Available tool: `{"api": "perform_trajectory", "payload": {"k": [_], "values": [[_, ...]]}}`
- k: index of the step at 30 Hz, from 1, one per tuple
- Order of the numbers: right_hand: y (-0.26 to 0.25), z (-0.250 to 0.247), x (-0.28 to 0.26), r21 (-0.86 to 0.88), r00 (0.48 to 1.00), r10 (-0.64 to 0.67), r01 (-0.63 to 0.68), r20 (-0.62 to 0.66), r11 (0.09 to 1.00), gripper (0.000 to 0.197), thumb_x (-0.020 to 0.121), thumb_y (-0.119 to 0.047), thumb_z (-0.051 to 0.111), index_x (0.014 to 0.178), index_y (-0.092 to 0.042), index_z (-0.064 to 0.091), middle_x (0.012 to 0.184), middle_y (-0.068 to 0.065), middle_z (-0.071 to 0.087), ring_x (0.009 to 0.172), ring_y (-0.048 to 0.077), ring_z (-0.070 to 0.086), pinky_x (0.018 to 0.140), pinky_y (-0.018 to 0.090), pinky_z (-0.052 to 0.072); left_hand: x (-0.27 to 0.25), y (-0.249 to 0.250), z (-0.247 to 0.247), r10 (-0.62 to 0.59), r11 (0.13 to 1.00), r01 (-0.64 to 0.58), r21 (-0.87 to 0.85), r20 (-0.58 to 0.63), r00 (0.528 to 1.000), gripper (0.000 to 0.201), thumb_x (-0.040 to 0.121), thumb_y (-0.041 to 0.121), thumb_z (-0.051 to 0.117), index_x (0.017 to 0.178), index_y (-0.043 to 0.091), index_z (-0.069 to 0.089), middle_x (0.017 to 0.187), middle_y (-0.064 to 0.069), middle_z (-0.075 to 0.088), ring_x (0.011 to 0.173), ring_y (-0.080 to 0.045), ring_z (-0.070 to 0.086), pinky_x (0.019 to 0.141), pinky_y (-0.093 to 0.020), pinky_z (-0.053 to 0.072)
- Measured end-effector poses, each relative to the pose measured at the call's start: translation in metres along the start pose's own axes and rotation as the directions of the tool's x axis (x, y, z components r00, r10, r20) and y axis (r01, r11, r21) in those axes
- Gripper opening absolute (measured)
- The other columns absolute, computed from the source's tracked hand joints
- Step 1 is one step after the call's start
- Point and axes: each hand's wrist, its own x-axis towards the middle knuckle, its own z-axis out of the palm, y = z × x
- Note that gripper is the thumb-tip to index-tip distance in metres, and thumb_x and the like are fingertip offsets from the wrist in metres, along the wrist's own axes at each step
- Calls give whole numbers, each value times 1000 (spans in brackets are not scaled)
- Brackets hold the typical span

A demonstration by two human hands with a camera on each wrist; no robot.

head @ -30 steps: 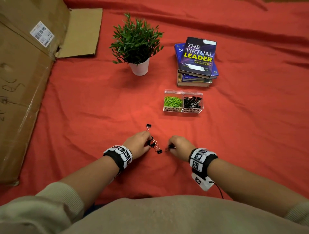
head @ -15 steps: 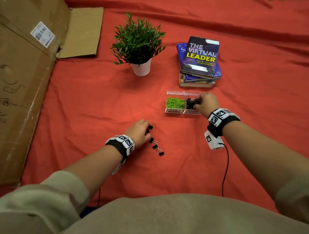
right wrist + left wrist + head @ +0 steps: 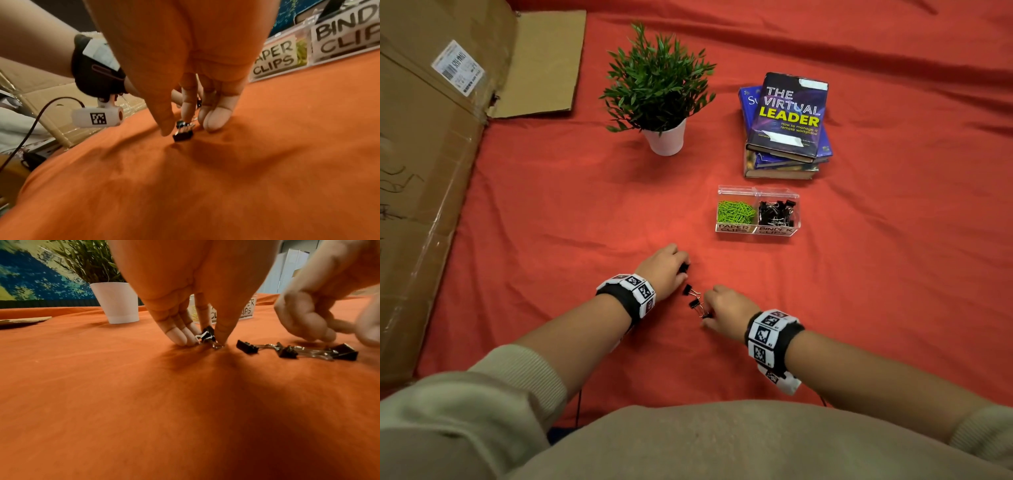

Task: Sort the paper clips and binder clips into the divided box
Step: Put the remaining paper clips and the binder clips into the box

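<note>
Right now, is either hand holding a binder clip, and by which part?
Left hand pinches a binder clip by its black body. Right hand closes on another binder clip at its wire handles; a firm hold cannot be told.

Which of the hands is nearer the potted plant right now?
Left. The left hand pinches a binder clip on the cloth below the potted plant. The right hand works on another clip nearer the person and off to the right.

right hand (image 3: 724,310) back from the divided box (image 3: 756,230) to nearest binder clip (image 3: 183,135), fingers (image 3: 167,123) closing on it
</note>
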Motion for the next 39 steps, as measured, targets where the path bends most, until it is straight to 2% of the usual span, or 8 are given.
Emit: {"api": "perform_trajectory", "payload": {"k": [6, 15, 18, 23, 27, 32, 36, 39], "values": [[8, 8, 1, 100, 998, -26, 32, -59, 995, 23, 79, -9, 53, 102, -6, 55, 108, 15, 61, 103, 33, 56, 87, 36, 43, -3, -1, 3, -41, 986, 36, -165, -28, 999, 28, 81, 18, 70, 107, 14, 58, 110, -7, 44, 92, -27, 58, 87, -38, 49], [-3, 14, 6, 145, 995, -20, 34, -93, 989, 21, 83, -12, 57, 103, -8, 55, 111, 13, 53, 108, 30, 50, 94, 35, 42, -16, 1, 0, -60, 962, 65, -266, 28, 998, 29, 77, 18, 73, 99, 19, 54, 86, 6, 59, 78, -17, 56, 73, -25, 43], [1, 14, 5, 190, 994, 2, 20, -113, 981, 25, 76, -4, 53, 102, -7, 54, 108, 14, 55, 106, 32, 51, 92, 34, 41, -20, 6, 1, -11, 979, 29, -202, 91, 996, 41, 80, 20, 70, 118, 21, 55, 95, 1, 62, 92, -23, 61, 78, -25, 43], [4, 13, 4, 151, 982, -84, 110, -169, 982, 34, 74, -1, 53, 107, -1, 58, 107, 16, 51, 106, 33, 48, 95, 35, 39, -22, 9, 11, 50, 999, -50, 1, 146, 988, 52, 88, 22, 59, 138, 21, 45, 136, -4, 54, 126, -23, 51, 104, -35, 42], [-5, 18, 8, 51, 964, -214, 224, -156, 973, 45, 77, 0, 50, 121, -1, 57, 110, 20, 51, 103, 35, 46, 94, 38, 38, -26, 8, 10, 65, 995, -72, 72, 103, 993, 33, 89, 21, 57, 122, 20, 57, 120, -5, 60, 112, -25, 57, 93, -36, 47], [-3, 25, 6, -28, 942, -249, 249, -225, 968, 23, 73, 1, 55, 95, 2, 61, 100, 20, 55, 91, 37, 52, 83, 46, 50, -30, 3, 10, 55, 998, -56, 21, 69, 996, 21, 85, 21, 61, 106, 17, 60, 107, -5, 59, 99, -27, 61, 85, -39, 50], [9, 28, 6, -119, 930, -293, 272, -221, 955, 17, 73, -11, 70, 86, -3, 62, 92, 14, 60, 81, 33, 59, 73, 39, 55, -30, 5, 10, 26, 998, -24, -64, 33, 999, 19, 81, 15, 67, 98, 12, 58, 104, -6, 56, 95, -26, 59, 86, -40, 48], [10, 29, 6, -92, 939, -290, 278, -186, 956, 12, 78, -9, 63, 88, -2, 62, 94, 15, 61, 84, 35, 57, 78, 41, 53, -30, 6, 9, 15, 992, -11, -127, 29, 999, 14, 79, 12, 68, 88, 12, 58, 97, -5, 59, 91, -23, 58, 84, -36, 46]]}}
